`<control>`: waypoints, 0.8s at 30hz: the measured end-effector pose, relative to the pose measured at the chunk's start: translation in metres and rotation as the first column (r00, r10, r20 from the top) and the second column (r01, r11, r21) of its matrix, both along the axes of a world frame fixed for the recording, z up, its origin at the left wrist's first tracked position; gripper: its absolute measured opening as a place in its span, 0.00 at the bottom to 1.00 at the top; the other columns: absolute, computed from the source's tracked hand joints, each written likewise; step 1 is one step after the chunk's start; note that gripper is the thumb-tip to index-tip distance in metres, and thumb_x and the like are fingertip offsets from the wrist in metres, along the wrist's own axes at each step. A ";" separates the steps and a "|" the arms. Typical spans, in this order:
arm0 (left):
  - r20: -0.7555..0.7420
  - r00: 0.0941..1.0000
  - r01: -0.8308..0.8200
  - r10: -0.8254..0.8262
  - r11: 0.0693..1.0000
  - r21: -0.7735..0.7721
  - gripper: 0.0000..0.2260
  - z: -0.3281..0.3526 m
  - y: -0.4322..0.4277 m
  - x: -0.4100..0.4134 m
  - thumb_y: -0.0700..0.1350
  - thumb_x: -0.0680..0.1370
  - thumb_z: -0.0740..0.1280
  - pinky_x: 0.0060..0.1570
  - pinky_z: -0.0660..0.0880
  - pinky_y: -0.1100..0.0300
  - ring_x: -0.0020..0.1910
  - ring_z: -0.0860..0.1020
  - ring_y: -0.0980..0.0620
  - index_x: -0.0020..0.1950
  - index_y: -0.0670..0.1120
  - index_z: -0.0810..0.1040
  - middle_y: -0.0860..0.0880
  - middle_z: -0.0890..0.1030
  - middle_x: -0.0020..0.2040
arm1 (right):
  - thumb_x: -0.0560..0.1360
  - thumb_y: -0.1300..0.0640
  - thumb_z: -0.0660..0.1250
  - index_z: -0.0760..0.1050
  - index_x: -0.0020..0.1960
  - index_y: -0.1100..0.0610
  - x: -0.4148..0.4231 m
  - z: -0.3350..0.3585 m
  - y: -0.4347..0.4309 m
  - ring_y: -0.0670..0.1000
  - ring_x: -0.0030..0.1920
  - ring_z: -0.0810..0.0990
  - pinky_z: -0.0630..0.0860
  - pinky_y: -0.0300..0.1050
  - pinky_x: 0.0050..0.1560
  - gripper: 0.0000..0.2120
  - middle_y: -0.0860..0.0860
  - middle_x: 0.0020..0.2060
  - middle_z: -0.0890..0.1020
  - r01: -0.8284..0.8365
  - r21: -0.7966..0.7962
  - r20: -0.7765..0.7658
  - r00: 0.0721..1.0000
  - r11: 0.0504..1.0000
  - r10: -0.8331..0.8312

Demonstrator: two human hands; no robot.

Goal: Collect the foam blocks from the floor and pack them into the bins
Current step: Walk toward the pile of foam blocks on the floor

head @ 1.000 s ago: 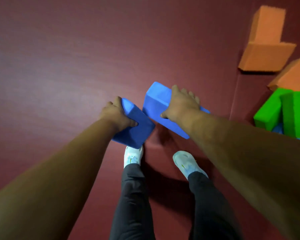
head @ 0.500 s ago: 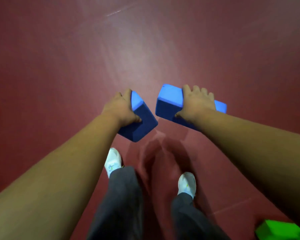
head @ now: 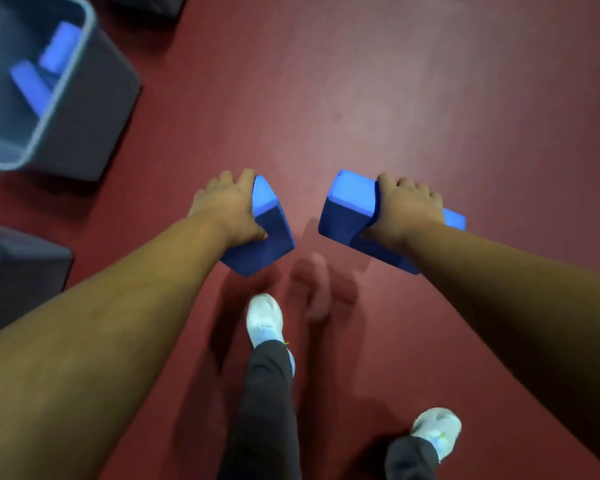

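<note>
Red floor (head: pixel 395 98), blurred edge-cropped grey bin (head: pixel 87 126)

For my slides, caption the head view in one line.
The left hand holds a blue foam block, the right hand a second block; grey bin of blue blocks upper left.

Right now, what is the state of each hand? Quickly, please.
Left hand: grips a blue foam block.
Right hand: grips a second blue foam block.
</note>
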State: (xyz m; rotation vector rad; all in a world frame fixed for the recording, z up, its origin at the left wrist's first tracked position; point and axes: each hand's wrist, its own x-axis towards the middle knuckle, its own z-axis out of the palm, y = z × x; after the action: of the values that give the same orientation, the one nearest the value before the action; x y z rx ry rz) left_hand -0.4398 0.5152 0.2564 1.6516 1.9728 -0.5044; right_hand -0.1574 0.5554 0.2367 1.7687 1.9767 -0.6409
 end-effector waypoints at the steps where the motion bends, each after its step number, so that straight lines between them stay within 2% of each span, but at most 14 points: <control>1: 0.004 0.999 -0.044 0.044 0.999 -0.002 0.49 0.002 -0.001 -0.032 0.62 0.61 0.82 0.60 0.75 0.42 0.63 0.74 0.37 0.75 0.53 0.60 0.42 0.71 0.64 | 0.62 0.40 0.77 0.65 0.65 0.49 -0.035 0.001 0.010 0.62 0.60 0.73 0.68 0.57 0.58 0.37 0.55 0.59 0.74 -0.038 -0.006 -0.001 0.999 0.999 0.038; 7: 0.027 0.963 -0.269 0.268 0.963 0.019 0.48 0.032 -0.010 -0.201 0.63 0.61 0.82 0.58 0.75 0.44 0.62 0.75 0.38 0.73 0.53 0.61 0.43 0.72 0.63 | 0.64 0.41 0.76 0.64 0.65 0.48 -0.240 0.030 0.072 0.61 0.60 0.73 0.69 0.56 0.60 0.36 0.54 0.58 0.75 -0.281 0.022 -0.021 0.959 0.959 0.282; 12: 0.028 0.911 -0.412 0.411 0.907 0.090 0.47 0.048 -0.015 -0.307 0.63 0.60 0.82 0.57 0.76 0.44 0.61 0.76 0.37 0.72 0.54 0.62 0.44 0.72 0.62 | 0.66 0.43 0.75 0.64 0.65 0.49 -0.382 0.052 0.111 0.61 0.60 0.73 0.69 0.57 0.59 0.33 0.54 0.59 0.75 -0.403 0.073 -0.054 0.912 0.912 0.408; 18: 0.057 0.823 -0.568 0.565 0.820 0.068 0.44 0.022 -0.008 -0.379 0.64 0.60 0.81 0.57 0.77 0.45 0.60 0.76 0.38 0.67 0.51 0.63 0.44 0.72 0.61 | 0.65 0.43 0.74 0.65 0.64 0.50 -0.486 0.029 0.137 0.61 0.61 0.74 0.68 0.55 0.59 0.32 0.54 0.59 0.75 -0.529 0.079 -0.082 0.841 0.845 0.534; 24: 0.049 0.726 -0.688 0.686 0.725 0.042 0.47 -0.005 0.025 -0.442 0.66 0.57 0.81 0.59 0.77 0.43 0.58 0.77 0.38 0.69 0.51 0.63 0.44 0.73 0.59 | 0.66 0.40 0.73 0.66 0.63 0.51 -0.561 -0.017 0.186 0.61 0.61 0.74 0.69 0.55 0.58 0.31 0.55 0.59 0.76 -0.583 0.032 -0.094 0.807 0.812 0.583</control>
State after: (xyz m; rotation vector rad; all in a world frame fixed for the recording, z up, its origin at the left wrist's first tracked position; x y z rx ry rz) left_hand -0.8819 0.5399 0.2513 0.8133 2.3930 -0.1271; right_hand -0.7188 0.7415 0.2201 1.0300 2.4186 -0.5134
